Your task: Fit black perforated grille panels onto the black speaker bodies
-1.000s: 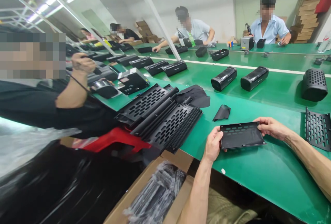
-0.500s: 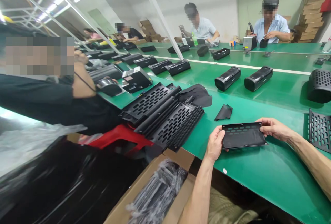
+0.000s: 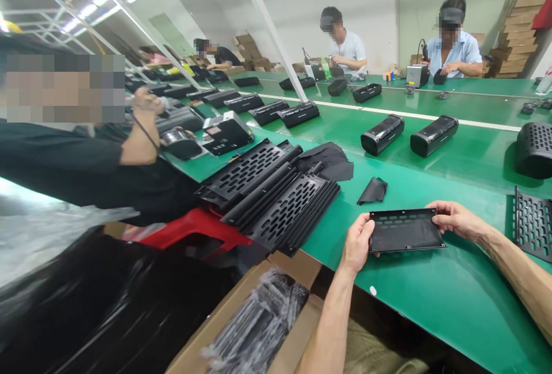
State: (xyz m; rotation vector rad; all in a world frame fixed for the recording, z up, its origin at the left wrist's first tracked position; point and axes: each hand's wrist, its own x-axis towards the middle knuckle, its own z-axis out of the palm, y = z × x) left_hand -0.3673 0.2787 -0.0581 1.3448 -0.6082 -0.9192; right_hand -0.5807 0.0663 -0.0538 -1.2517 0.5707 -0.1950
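Observation:
Between my two hands, above the green tabletop, is a black slotted grille panel [image 3: 405, 231]. A dark sheet covers most of its inner face, while a row of slots shows along the upper part. My left hand [image 3: 359, 239] is closed on the left end, thumb in front and fingers partly hidden behind. At the upper right corner, my right hand [image 3: 455, 220] pinches the panel between thumb and fingers. Beyond it lies a small black piece of sheet [image 3: 372, 190]. Another slotted grille panel [image 3: 535, 224] rests to the right of my right hand.
Stacked grille panels [image 3: 282, 207] and black sheets [image 3: 328, 161] lie to the left. Below stands a carton [image 3: 297, 336] of plastic-wrapped parts. Speaker housings [image 3: 383, 134] sit across the green table [image 3: 452, 299]. A co-worker's arm [image 3: 140, 132] is close on the left; others work opposite.
My hands keep the panel in nearly the same place, its tilt slightly altered. The co-worker's hand at left has come into fuller view, and a person opposite has lowered a raised hand.

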